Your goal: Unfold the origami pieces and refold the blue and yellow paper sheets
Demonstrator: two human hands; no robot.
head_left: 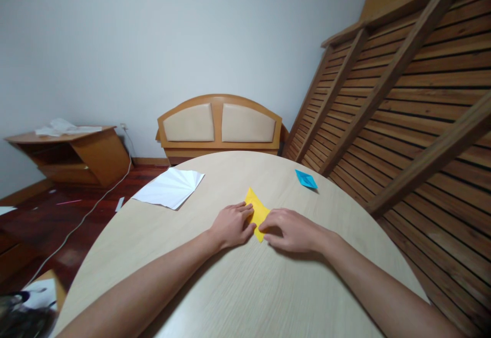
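A folded yellow paper (257, 208) lies flat on the round pale wooden table (245, 287), near its middle. My left hand (231, 225) presses on the paper's left edge with its fingers together. My right hand (293, 229) rests on the paper's right lower edge, fingertips touching it. Both hands hold the paper down against the table. The lower part of the paper is hidden under my fingers.
A creased white sheet (169, 187) lies at the table's far left edge. A small folded blue paper (306, 178) sits at the far right. Beyond are a wooden headboard (218, 123), a slatted wooden frame (402, 103) leaning on the right, and a low cabinet (72, 154) on the left.
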